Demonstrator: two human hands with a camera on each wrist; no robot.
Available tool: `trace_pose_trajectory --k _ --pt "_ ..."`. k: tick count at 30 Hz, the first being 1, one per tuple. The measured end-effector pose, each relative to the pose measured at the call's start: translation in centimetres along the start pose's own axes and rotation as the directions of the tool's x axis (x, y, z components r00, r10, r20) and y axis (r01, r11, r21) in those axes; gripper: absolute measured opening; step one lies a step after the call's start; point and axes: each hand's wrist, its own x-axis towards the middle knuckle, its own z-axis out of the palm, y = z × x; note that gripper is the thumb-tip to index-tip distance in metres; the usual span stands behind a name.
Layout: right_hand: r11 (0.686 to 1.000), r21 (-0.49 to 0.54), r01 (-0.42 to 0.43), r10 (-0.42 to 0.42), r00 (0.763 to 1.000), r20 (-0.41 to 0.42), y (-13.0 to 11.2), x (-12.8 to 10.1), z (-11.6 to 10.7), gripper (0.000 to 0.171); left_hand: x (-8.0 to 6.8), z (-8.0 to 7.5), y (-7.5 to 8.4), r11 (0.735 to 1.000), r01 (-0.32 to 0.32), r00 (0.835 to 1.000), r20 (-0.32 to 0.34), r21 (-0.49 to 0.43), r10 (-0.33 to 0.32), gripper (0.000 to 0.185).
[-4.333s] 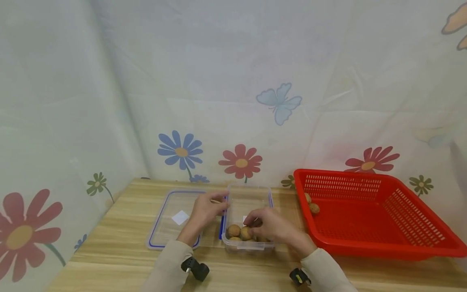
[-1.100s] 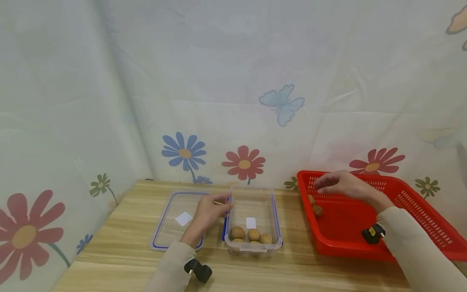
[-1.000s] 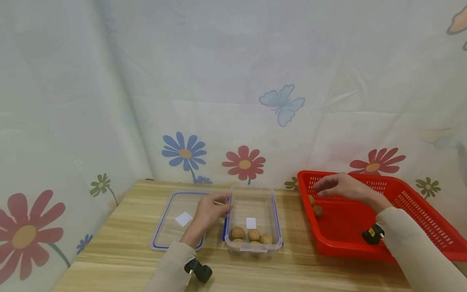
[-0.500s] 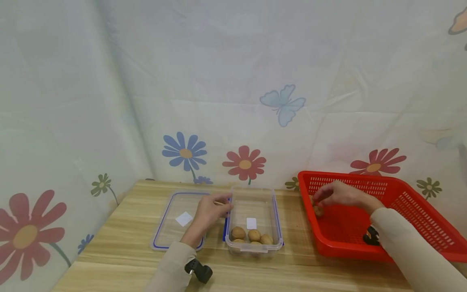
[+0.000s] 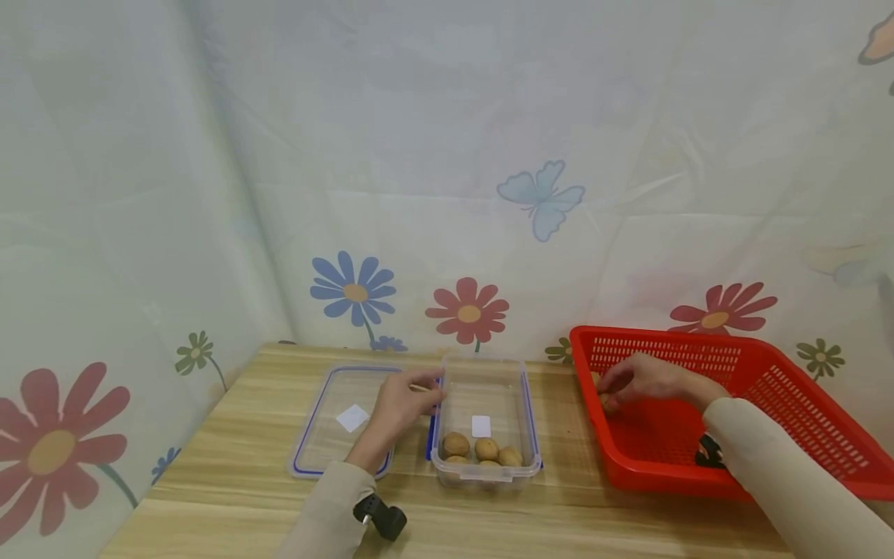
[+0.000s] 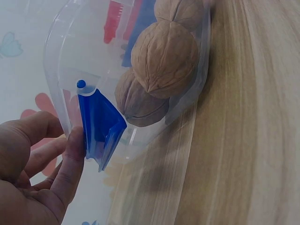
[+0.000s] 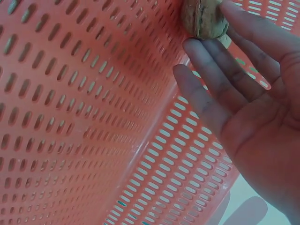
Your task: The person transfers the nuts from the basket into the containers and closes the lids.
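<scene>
My left hand (image 5: 405, 400) pinches the left rim of a clear plastic food container (image 5: 527, 419). In the left wrist view, its fingers (image 6: 72, 161) lie against the container's wall beside a blue latch (image 6: 101, 126). Several walnuts (image 6: 166, 58) lie at the container's near end. Inside a red plastic basket (image 5: 670, 470), my right hand (image 5: 649, 376) reaches down at the left wall. In the right wrist view, its thumb and fingertips hold a walnut (image 7: 204, 18) close to the slotted wall. A second walnut behind it is mostly hidden.
Left of the container, its clear lid (image 5: 324, 442) with a blue seal lies flat on the wooden table (image 5: 230, 466), a white label on it. A flower-printed curtain (image 5: 391, 155) hangs behind the table and along the left.
My right hand has gone from the container to the basket, lowered to the walnuts at its left wall and taken hold of one. My left hand stays at the container's rim.
</scene>
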Motion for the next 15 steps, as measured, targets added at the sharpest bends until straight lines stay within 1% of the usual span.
trace_pose_trajectory --k 6,9,15 --pt "0.998 -0.043 -0.046 0.046 0.999 0.002 -0.10 -0.09 -0.01 0.032 0.08 -0.05 -0.12 1.000 0.007 1.000 -0.003 0.004 -0.007 0.036" --pt "0.997 -0.041 -0.064 0.065 0.998 0.007 -0.15 -0.14 -0.03 0.033 0.13 -0.06 -0.16 1.000 0.007 1.000 -0.005 0.009 -0.006 0.035" --pt "0.999 -0.003 -0.042 0.043 0.999 0.016 -0.16 -0.16 0.08 0.037 0.08 -0.01 -0.15 1.000 0.009 1.000 -0.005 0.015 -0.009 0.035"
